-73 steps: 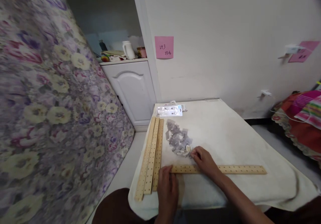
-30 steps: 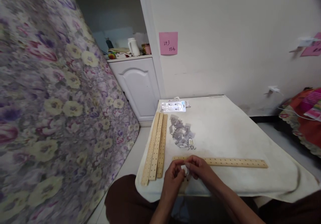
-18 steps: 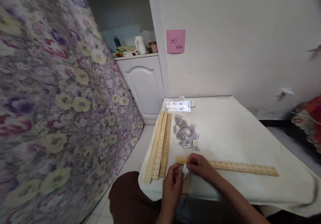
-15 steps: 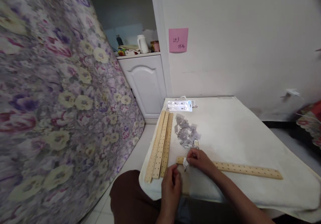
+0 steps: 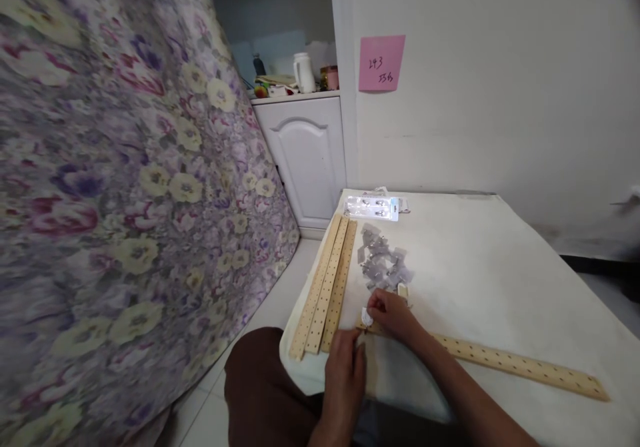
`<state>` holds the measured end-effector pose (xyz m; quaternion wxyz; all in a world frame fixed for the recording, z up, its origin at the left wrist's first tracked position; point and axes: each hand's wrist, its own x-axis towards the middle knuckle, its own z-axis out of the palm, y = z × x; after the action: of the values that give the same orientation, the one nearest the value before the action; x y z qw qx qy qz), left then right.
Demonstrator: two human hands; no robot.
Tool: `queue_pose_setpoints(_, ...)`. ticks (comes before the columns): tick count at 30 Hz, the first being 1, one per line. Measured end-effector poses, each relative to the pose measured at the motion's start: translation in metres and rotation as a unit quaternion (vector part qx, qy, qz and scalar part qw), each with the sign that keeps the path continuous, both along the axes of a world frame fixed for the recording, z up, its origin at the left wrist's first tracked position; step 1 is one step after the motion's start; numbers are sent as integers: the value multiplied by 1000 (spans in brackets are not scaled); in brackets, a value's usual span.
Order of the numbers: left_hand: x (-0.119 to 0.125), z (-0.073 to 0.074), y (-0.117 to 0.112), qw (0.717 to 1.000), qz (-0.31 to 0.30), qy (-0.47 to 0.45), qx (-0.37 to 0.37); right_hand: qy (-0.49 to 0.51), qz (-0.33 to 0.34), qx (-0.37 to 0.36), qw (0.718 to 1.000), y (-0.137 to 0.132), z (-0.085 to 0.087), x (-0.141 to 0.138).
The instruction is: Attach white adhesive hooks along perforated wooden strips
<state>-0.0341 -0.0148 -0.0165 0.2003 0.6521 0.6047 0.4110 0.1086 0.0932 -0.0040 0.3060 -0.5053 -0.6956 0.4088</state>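
Note:
A light wooden strip with rows of holes lies across the front of the table, its left end near both hands. My right hand reaches over this end, thumb and fingers pinched on a small white tag-like piece. A dark bit shows below the piece; its kind is too small to tell. My left hand is closed with fingers curled, its fingertips by the strip's left end just below the white piece. What those fingertips grip, if anything, is hidden.
Several more perforated wooden strips lie side by side at the table's left. Beyond my hands is a pile of small grey plastic bags, with a clear package behind. A floral curtain hangs left; a white cabinet stands behind.
The view has shifted. My right hand has brought the white piece nearer the strip's left end and my left fingertips. The strip's right end now points more toward me.

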Motion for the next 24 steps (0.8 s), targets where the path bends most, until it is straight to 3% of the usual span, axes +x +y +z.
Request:
queue_pose_setpoints(10,2,-1,2,1000,5,18,-3,-32,4,14,999,1,-9,1)
queue_pose_setpoints(24,1,-1,7,998,2,51,-24,-34,4,31,999,-3,-8,-1)
